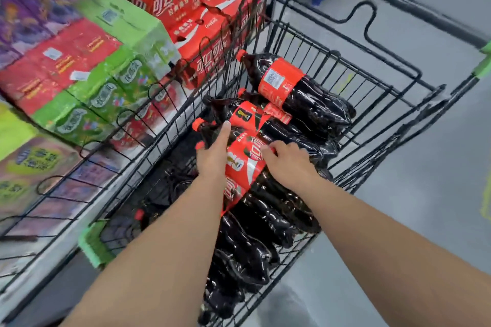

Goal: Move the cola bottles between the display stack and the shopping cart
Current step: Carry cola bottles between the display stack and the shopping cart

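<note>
Bracing the cola bottle [244,167] in the shopping cart [398,1], left hand [212,159] lies straight-fingered; right hand [289,162] fingers [268,150] apparently curl over its label, readying a lift.

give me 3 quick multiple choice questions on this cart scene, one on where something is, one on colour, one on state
1. Where are the cola bottles?
A. on the floor
B. in the shopping cart
C. on top of the green boxes

2. What colour are the bottle caps?
A. red
B. blue
C. white

3. How do the bottles sit?
A. upright
B. upside down
C. lying on their sides

Answers:
1 B: the cola bottles rest inside the wire shopping cart.
2 A: the caps that show are red.
3 C: they lie lengthwise, with the left hand and right hand on them.
</note>
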Demonstrator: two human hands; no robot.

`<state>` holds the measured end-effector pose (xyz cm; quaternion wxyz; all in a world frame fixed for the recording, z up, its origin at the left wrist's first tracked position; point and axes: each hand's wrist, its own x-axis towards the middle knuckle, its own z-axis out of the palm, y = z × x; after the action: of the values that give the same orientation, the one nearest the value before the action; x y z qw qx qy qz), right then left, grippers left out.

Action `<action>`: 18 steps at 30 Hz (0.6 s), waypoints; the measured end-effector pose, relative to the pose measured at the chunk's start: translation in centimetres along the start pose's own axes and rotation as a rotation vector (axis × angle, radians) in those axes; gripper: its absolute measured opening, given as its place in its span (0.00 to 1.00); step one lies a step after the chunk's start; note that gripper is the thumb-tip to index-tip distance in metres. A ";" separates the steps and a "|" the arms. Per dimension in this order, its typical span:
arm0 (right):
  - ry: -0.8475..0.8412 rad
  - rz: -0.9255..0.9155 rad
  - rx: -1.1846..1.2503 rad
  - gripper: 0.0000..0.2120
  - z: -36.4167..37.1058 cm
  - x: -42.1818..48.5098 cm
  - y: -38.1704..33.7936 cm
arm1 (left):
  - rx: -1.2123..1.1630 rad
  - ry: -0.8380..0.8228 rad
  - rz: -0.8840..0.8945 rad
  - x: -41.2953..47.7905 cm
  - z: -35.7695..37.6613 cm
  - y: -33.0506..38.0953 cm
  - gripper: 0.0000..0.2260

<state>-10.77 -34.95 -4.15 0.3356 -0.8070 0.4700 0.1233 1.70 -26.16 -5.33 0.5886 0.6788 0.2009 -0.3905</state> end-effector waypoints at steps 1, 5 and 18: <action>-0.003 -0.021 -0.017 0.25 0.1 0.2 0.2 | -0.034 0.011 -0.015 0.5 0.0 0.0 0.50; 0.069 -0.066 -0.032 0.23 0.3 0.5 0.6 | -0.216 -0.127 -0.096 1.9 -0.5 0.1 0.45; -0.088 -0.048 0.664 0.35 -2.3 -1.5 2.3 | -0.091 -0.117 0.389 -6.8 1.4 3.0 0.19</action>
<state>-13.79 -36.24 -2.65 0.6030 -0.6584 0.4504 -0.0100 -0.66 -26.88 1.79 0.6935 0.6538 0.0487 -0.2988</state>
